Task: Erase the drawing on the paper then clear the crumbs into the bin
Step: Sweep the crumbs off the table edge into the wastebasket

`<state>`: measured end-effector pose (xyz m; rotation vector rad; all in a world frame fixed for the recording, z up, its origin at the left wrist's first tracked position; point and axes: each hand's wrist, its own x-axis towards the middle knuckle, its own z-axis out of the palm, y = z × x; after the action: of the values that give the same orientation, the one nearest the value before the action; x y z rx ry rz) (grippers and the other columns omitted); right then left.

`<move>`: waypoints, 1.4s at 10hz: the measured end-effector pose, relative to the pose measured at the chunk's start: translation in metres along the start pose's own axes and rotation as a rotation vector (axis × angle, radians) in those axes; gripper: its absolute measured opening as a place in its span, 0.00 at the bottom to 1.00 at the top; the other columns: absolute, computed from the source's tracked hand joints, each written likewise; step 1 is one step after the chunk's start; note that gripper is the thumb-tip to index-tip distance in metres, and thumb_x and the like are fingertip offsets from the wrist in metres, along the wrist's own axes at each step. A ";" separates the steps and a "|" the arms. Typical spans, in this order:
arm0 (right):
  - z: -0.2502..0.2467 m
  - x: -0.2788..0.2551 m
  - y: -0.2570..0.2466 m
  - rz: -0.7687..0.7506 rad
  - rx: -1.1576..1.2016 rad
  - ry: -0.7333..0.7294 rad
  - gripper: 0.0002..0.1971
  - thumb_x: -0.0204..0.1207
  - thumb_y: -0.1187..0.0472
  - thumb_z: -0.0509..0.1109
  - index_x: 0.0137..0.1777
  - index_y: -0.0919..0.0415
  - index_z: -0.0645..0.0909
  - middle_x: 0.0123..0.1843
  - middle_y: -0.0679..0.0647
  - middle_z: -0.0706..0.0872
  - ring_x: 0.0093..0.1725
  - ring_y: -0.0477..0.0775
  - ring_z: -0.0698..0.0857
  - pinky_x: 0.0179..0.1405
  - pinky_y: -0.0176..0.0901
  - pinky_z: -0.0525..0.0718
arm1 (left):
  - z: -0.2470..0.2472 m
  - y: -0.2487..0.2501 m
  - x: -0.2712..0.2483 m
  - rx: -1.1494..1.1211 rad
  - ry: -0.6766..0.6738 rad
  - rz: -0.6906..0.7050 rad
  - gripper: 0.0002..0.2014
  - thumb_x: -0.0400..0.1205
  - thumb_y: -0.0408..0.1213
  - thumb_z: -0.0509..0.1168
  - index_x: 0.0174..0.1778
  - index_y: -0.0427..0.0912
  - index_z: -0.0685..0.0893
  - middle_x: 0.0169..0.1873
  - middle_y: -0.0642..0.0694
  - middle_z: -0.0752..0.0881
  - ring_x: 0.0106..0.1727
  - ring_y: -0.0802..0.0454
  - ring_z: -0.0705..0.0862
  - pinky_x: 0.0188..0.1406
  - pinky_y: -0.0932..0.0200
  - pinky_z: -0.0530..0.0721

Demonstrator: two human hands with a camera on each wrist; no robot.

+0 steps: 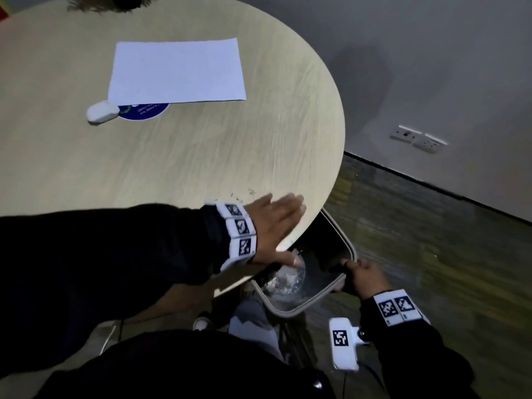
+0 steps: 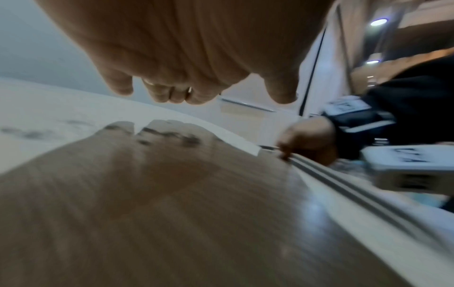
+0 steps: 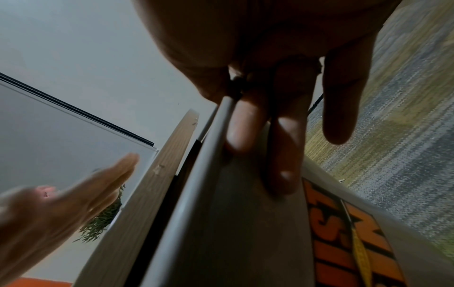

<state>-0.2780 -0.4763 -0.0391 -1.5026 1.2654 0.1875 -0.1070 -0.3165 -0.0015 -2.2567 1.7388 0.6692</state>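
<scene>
A blank white sheet of paper (image 1: 177, 72) lies at the far side of the round wooden table (image 1: 172, 156). A white eraser (image 1: 102, 111) sits by its near left corner. Dark eraser crumbs (image 1: 241, 197) are scattered near the table's right edge, just beyond my left hand (image 1: 276, 223), which lies flat with straight fingers at that edge. My left hand (image 2: 186, 64) hovers low over smudgy crumbs (image 2: 169, 136). A grey bin (image 1: 342, 280) hangs just under the table edge, and my right hand (image 1: 362, 276) grips its rim (image 3: 211, 147).
A blue round sticker (image 1: 144, 112) peeks out from under the paper. Crumpled clear plastic (image 1: 288, 279) lies inside the bin. Wall sockets (image 1: 417, 138) sit low on the grey wall, above patterned carpet (image 1: 431, 240). A shoe (image 1: 203, 322) shows under the table.
</scene>
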 end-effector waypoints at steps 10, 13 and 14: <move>-0.008 0.010 0.030 -0.050 0.123 -0.145 0.14 0.82 0.71 0.59 0.53 0.87 0.77 0.19 0.67 0.80 0.15 0.56 0.81 0.16 0.35 0.80 | 0.002 -0.071 -0.013 -0.082 0.098 -0.387 0.60 0.65 0.80 0.41 0.84 0.38 0.45 0.85 0.40 0.42 0.85 0.46 0.43 0.80 0.41 0.47; -0.001 0.010 0.029 -0.049 0.152 -0.164 0.13 0.82 0.72 0.59 0.55 0.86 0.76 0.17 0.64 0.80 0.14 0.55 0.81 0.16 0.35 0.81 | 0.035 0.010 -0.038 0.051 -0.099 0.055 0.56 0.70 0.79 0.37 0.83 0.39 0.34 0.81 0.42 0.29 0.82 0.48 0.31 0.81 0.42 0.37; 0.000 0.010 0.029 -0.051 0.146 -0.156 0.13 0.82 0.72 0.59 0.56 0.86 0.76 0.18 0.64 0.81 0.15 0.55 0.81 0.16 0.37 0.81 | 0.021 -0.008 -0.035 0.007 0.007 -0.050 0.55 0.69 0.78 0.34 0.84 0.40 0.37 0.83 0.42 0.34 0.84 0.48 0.36 0.79 0.41 0.39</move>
<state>-0.2966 -0.4773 -0.0641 -1.3662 1.0917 0.1714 -0.1110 -0.2756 -0.0040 -2.2922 1.6791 0.6452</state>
